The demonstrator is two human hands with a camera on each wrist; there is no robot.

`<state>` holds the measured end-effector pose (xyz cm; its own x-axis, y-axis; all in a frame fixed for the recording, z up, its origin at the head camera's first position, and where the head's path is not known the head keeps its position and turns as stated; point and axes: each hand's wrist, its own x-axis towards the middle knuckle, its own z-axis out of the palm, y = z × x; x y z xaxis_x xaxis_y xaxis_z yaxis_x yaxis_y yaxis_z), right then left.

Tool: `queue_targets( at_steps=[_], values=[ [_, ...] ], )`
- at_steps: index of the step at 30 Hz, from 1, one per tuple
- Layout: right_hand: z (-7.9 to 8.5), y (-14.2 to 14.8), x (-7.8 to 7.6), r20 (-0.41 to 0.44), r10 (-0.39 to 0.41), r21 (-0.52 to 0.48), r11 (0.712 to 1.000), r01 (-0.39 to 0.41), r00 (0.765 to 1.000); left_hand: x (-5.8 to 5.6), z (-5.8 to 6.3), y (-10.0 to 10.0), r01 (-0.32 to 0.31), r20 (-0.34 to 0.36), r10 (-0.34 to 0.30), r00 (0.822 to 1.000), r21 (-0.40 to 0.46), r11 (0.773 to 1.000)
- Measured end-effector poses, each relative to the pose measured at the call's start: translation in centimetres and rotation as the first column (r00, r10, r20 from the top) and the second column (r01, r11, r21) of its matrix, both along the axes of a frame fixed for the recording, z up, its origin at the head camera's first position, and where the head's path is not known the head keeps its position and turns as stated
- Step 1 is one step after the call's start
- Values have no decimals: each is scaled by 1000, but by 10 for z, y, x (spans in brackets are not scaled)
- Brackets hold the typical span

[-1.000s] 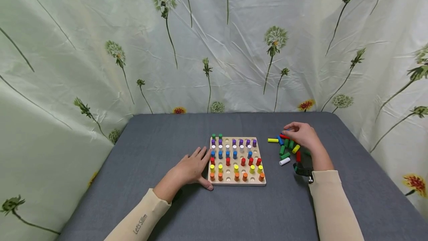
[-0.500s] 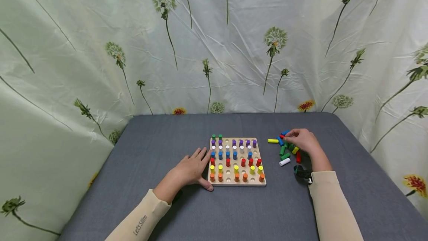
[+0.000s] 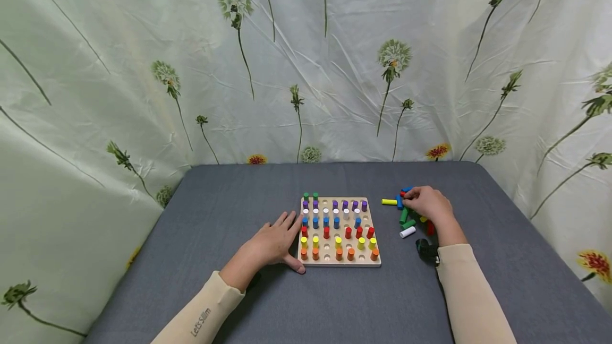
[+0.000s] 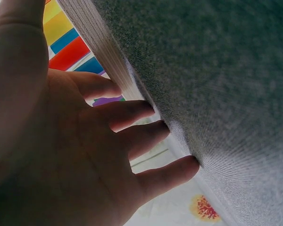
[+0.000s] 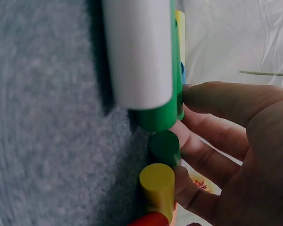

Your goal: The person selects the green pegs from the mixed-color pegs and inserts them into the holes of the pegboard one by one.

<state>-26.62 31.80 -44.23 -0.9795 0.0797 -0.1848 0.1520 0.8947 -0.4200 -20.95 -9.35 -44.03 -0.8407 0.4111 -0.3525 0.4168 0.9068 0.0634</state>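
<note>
My left hand [image 3: 274,240] lies at the left edge of the wooden pegboard [image 3: 326,255], fingers spread and thumb by the near corner. In the left wrist view its straight fingers [image 4: 166,176] reach along the board's side [image 4: 101,44]. Rows of coloured pegs stand upright in the board. My right hand [image 3: 432,208] is low over the pile of loose pegs, its fingertips beside a blue peg [image 3: 399,202]. In the right wrist view its thumb [image 5: 217,100] and bent fingers are close around green pegs [image 5: 158,117]; I cannot tell whether one is pinched.
Near the right hand lie a yellow peg [image 3: 389,201], a white peg [image 3: 407,232] and a red peg [image 3: 431,228]. Several board holes show no peg. A grey cloth [image 3: 368,307] covers the table, and a flowered curtain [image 3: 334,68] hangs behind it.
My right hand has come down and nearer over the pile, after reaching its far end. The blue and yellow pegs at its left have shifted slightly. My left hand stays in place.
</note>
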Motion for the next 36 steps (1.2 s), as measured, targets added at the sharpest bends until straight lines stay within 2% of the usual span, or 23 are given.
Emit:
queue_targets(
  at_steps=[5,12,20,29,36],
  values=[
    [1,-1,-1,15,20,17,1000,-20,1000,0,0,1,-4,-1,4,1000,-3,1000],
    [4,-4,0,-8,31,-23,999,-31,999,1,0,1,-6,-4,6,1000,0,1000],
    [19,-11,3,-96,50,-90,994,-59,994,1,0,0,-6,-8,6,1000,15,1000],
    [39,-26,9,-234,58,-169,981,-99,970,1,-1,0,-7,-9,7,1000,13,1000],
    [49,-44,12,-282,39,-286,950,-123,959,1,-1,-1,-12,-3,12,1000,12,1000]
  ],
)
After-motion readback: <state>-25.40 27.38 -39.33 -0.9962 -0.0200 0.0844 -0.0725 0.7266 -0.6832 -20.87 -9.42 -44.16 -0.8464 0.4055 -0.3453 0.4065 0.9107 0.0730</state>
